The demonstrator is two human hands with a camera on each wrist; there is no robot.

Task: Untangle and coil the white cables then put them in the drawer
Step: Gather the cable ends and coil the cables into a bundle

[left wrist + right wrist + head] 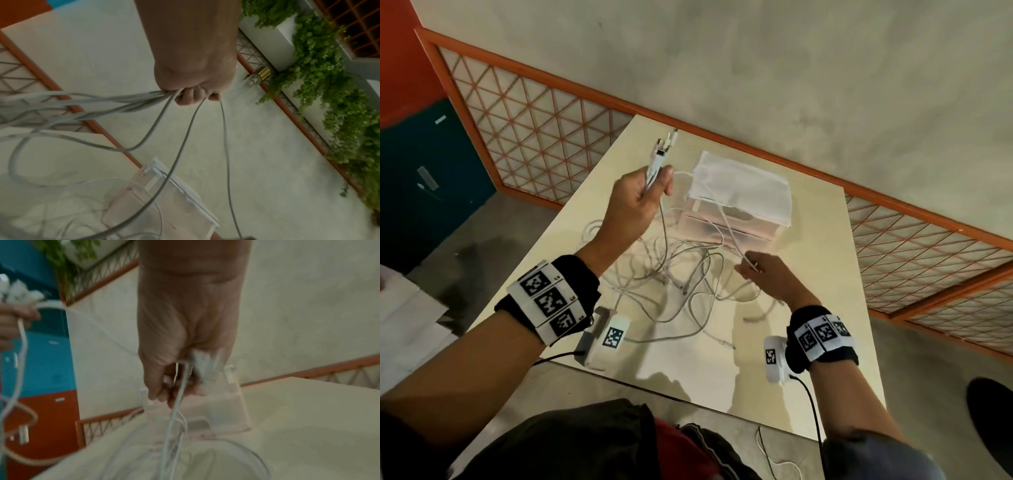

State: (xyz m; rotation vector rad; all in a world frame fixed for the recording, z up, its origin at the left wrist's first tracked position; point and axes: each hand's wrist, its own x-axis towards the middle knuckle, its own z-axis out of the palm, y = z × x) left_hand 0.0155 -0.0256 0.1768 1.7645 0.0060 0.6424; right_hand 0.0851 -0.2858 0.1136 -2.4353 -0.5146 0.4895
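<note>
The left hand (635,202) is raised above the counter (808,342), its fingers curled tight round a bundle of white cables (688,274) just below their plugs (662,145), which stick up out of the fist. From that fist the strands hang down and spread into a loose tangle lying on the counter between the two hands. The right hand (770,277) is lower, near the tangle's right side, pinching one cable end between thumb and fingertips; in the right wrist view the strand runs down from those fingers (158,391) toward the pile. Behind the tangle stands a clear plastic drawer unit (739,205) with a white cloth (743,185) on top; one cable is draped over its front. The left wrist view shows several strands fanning out of the closed left fist (193,78) over the drawer unit (170,194). Both wrists wear black bands with printed markers.
</note>
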